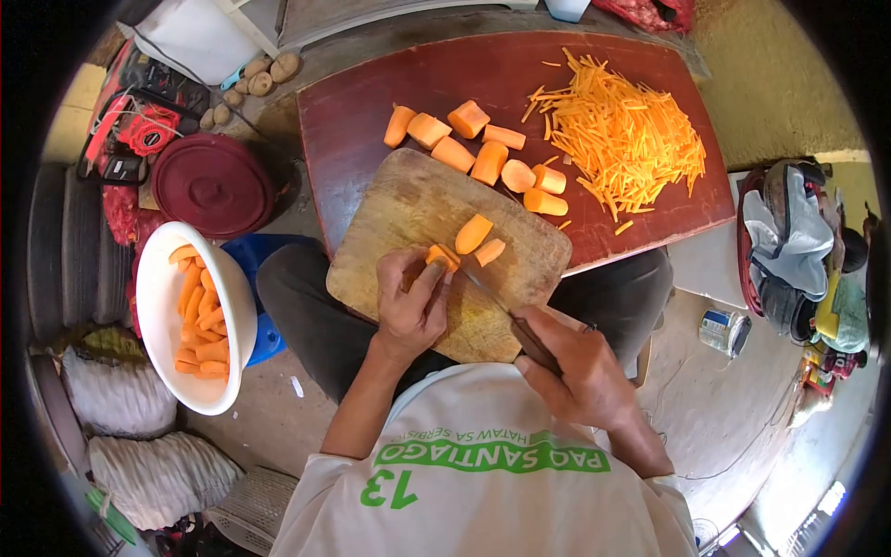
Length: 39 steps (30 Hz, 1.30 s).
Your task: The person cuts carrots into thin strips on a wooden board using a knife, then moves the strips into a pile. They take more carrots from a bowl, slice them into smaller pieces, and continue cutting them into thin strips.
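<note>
My left hand pinches a small carrot piece against the wooden cutting board. A knife is in my right hand, its fingers wrapped round the dark handle, with the blade's tip beside that piece. Two more cut pieces lie on the board just past the blade, a larger carrot piece and a smaller carrot piece. Beyond the board, several thick carrot chunks rest on the red table. At the table's right is a heap of carrot strips.
On the left stands a white basin with carrots inside, over a blue container. A maroon lid, brown potatoes and filled sacks are nearby. A tin can lies on the floor at right.
</note>
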{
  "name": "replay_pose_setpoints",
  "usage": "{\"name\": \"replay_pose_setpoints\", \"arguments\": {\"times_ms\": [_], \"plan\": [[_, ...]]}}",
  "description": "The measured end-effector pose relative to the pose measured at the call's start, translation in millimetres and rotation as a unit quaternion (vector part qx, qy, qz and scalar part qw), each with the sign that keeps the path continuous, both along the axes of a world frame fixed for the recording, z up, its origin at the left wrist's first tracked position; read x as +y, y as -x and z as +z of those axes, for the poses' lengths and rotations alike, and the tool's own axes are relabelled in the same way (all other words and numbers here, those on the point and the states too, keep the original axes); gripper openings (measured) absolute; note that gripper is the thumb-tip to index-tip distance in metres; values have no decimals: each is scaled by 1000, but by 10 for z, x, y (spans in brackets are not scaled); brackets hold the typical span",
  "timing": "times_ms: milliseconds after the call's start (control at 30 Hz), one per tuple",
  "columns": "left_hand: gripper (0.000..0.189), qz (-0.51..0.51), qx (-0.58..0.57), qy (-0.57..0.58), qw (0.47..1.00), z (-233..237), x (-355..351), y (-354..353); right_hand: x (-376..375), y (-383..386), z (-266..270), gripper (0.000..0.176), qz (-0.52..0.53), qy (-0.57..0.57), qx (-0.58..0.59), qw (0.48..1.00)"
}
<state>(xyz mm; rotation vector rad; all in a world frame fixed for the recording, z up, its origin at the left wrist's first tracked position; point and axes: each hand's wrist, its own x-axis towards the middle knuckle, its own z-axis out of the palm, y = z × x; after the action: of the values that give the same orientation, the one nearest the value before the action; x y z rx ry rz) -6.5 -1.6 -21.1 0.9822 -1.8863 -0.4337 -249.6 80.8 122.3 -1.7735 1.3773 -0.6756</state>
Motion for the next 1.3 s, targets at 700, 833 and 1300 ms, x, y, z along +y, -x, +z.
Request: {"name": "replay_pose_setpoints", "arguments": {"times_ms": [700,833,1300], "plan": [[49,-48,-51,45,997,-44,-25,-62,-182,1,140,61,41,-99,48,993],[51,-51,-45,35,997,-85,-25,-79,-217,-77,52,62,48,-95,85,991],[34,-8,17,29,999,-15,-4,9,-219,56,-276,63,10,-71,-9,997]]}}
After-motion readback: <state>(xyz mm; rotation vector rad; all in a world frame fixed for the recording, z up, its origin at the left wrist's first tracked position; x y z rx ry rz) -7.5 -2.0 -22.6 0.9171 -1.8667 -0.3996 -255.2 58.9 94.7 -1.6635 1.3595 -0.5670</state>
